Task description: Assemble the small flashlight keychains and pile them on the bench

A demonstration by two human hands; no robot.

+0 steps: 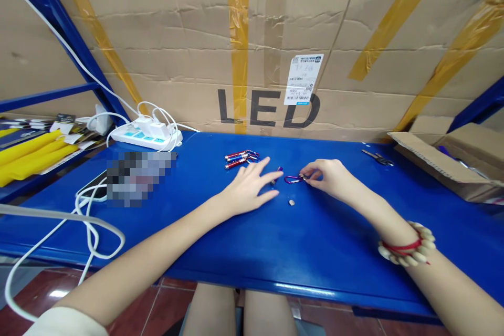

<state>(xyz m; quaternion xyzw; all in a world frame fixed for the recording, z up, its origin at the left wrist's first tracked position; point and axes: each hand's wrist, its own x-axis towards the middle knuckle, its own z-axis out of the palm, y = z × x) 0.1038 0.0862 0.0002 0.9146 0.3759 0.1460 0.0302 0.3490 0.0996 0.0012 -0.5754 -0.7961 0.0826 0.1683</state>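
Observation:
My left hand [252, 186] is over the blue table with its fingers spread. Beside its fingertips lies a short purple tube [280, 169], partly covered by the index finger; I cannot tell whether they touch. My right hand [325, 176] is closed in a pinch on the small metal end of a purple carabiner clip [292, 180], whose loop points left. Between the hands, nearer me, rests a small round silver button cell [291, 202]. Just beyond my left hand, several red and blue penlights with clips [239, 158] are side by side.
A white power strip [147, 138] with plugs and cables stands at the back left, near a phone [92, 187]. Yellow packages [35, 152] are at far left. Keys [378, 158] and an open cardboard box [444, 163] lie right. A large carton [189, 52] stands behind.

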